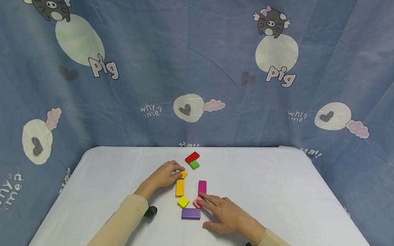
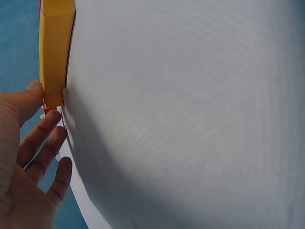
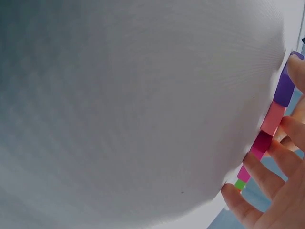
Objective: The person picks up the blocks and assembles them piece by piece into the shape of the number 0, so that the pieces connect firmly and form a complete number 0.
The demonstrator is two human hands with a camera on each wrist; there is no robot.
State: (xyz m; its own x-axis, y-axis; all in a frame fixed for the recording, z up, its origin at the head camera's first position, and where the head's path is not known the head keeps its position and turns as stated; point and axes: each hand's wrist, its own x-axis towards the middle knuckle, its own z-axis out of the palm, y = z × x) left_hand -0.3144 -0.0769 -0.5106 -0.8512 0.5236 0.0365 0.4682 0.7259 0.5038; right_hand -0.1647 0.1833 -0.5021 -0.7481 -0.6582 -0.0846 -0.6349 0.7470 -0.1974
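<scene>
In the head view, my left hand point(image 1: 164, 174) pinches a small orange block point(image 1: 184, 174) between thumb and fingertips. Just below it lies a longer orange block point(image 1: 180, 188). My right hand point(image 1: 228, 215) is spread low over the cloth, its fingertips on a small pink block point(image 1: 197, 202). A magenta block point(image 1: 202, 187) stands just above those fingertips. A yellow block point(image 1: 183, 202) and a purple block point(image 1: 190, 213) lie between the hands. The right wrist view shows the right fingers point(image 3: 264, 177) extended along the row of blocks.
A red block point(image 1: 192, 157) touches a green block point(image 1: 194, 164) toward the table's far side. White cloth covers the table point(image 1: 264, 179). Behind it hangs a blue printed curtain point(image 1: 220, 61). A black wrist device point(image 1: 150, 212) sits under the left sleeve.
</scene>
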